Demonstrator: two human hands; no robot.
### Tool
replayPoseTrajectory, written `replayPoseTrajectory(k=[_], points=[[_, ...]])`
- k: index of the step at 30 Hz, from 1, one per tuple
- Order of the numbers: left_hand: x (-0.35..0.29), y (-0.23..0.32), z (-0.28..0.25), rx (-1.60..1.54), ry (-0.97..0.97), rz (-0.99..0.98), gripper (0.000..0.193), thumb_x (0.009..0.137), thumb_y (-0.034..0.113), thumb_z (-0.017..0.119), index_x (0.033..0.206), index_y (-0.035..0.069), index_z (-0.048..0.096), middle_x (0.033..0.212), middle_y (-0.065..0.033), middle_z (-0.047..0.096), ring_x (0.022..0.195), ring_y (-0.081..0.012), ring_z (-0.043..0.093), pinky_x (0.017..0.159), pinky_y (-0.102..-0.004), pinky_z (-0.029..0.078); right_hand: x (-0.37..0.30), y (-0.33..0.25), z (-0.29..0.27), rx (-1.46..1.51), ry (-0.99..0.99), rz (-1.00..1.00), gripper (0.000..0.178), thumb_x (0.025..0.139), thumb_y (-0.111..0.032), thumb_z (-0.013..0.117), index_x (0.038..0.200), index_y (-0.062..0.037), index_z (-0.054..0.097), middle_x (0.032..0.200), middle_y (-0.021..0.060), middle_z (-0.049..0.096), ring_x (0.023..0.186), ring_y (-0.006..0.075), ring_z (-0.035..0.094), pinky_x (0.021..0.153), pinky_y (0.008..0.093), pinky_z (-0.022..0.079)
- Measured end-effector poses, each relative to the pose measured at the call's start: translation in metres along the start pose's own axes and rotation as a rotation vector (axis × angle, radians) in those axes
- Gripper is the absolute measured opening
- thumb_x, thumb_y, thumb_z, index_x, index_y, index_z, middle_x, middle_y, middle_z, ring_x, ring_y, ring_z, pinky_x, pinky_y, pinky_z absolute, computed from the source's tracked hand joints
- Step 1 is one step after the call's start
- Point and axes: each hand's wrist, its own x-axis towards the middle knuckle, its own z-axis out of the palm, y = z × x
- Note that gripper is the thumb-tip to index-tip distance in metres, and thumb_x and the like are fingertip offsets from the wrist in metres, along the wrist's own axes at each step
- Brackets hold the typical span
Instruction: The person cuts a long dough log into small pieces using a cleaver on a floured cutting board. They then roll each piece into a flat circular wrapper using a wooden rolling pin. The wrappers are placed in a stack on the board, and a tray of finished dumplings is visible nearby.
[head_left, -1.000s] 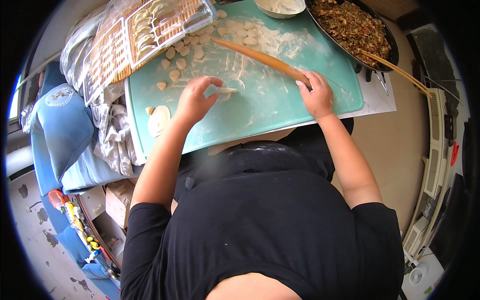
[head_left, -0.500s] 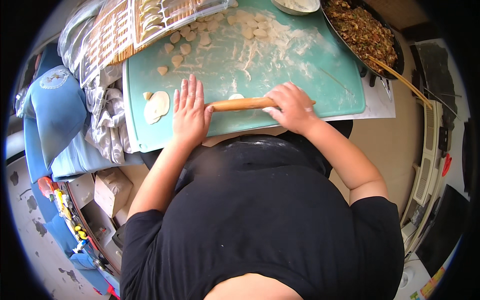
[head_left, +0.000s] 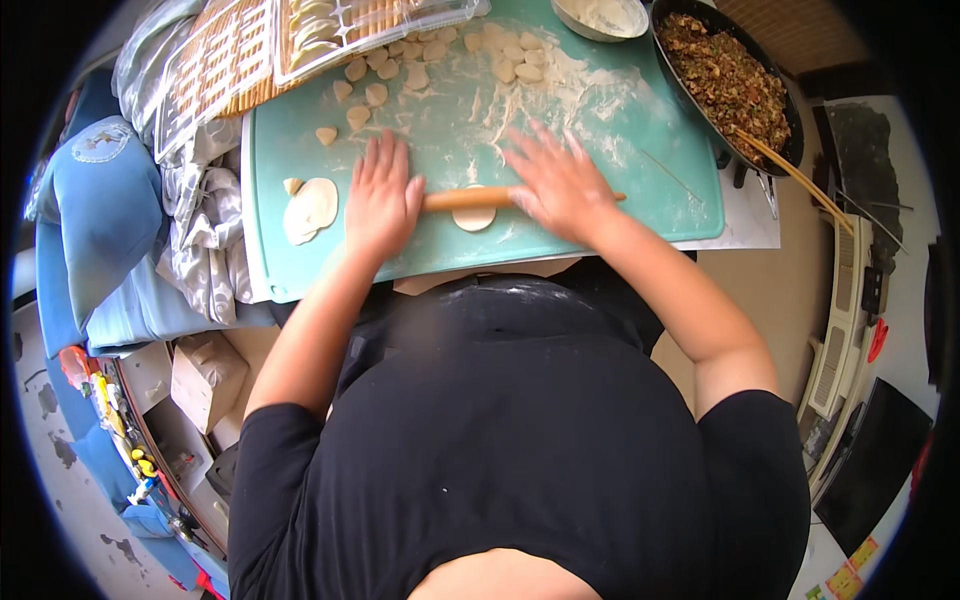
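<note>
A wooden rolling pin lies across a round dough wrapper on the green board. My left hand rests flat at the pin's left end, its fingers stretched forward. On the right part of the pin, my right hand presses with the palm, fingers spread open. Left of my left hand is a small pile of rolled wrappers, with a little dough piece at its upper edge. Several flattened dough pieces lie on the flour-dusted far side of the board.
A pan of chopped filling with chopsticks stands at the far right. Beside it is a bowl of flour. Trays, one holding several dumplings, overlap the board's far left. Blue cushions sit to the left.
The pin has rolled away from me, uncovering more of the wrapper's near side. My right hand has gone from curled round the pin to flat with spread fingers. My left hand remains flat.
</note>
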Motion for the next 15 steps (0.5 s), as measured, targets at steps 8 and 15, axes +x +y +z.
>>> replayPoseTrajectory(k=[8,15], points=[[-0.052,0.023,0.001,0.029,-0.075,0.080,0.059,0.090,0.035,0.049,0.135,-0.002,0.039,0.147,-0.0216,0.027,0.136,-0.0373,0.027,0.110,-0.0469,0.023,-0.049,0.004,0.016,-0.030,-0.019,-0.101,0.064,0.086,-0.049,0.051,0.139,-0.0132,0.039,0.150,0.0094,0.026,0.140,0.0319,0.020,0.112,0.0518,0.015],[0.018,0.008,0.003,0.045,0.084,-0.032,0.056,0.092,0.032,0.045,0.135,-0.002,0.038,0.145,-0.0209,0.031,0.136,-0.0381,0.027,0.110,-0.0466,0.024,0.004,0.027,0.008,-0.037,0.115,0.072,0.059,0.091,-0.046,0.043,0.139,-0.0128,0.039,0.150,0.0097,0.026,0.140,0.0318,0.017,0.113,0.0497,0.013]])
